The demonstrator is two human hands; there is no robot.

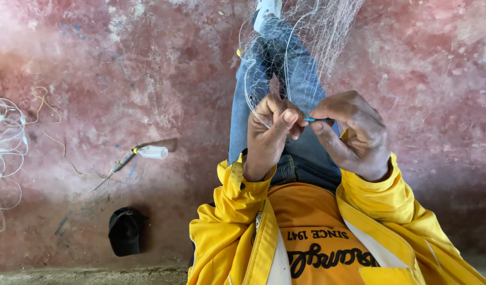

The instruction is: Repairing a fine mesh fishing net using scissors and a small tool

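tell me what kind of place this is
Likely a fishing community's net-mending spot on a bare floor: worn red concrete floor, fine net over the lap, loose line lying nearby.

yellow jacket (390,211) with white trim, orange printed shirt (311,227), blue jeans (285,68).
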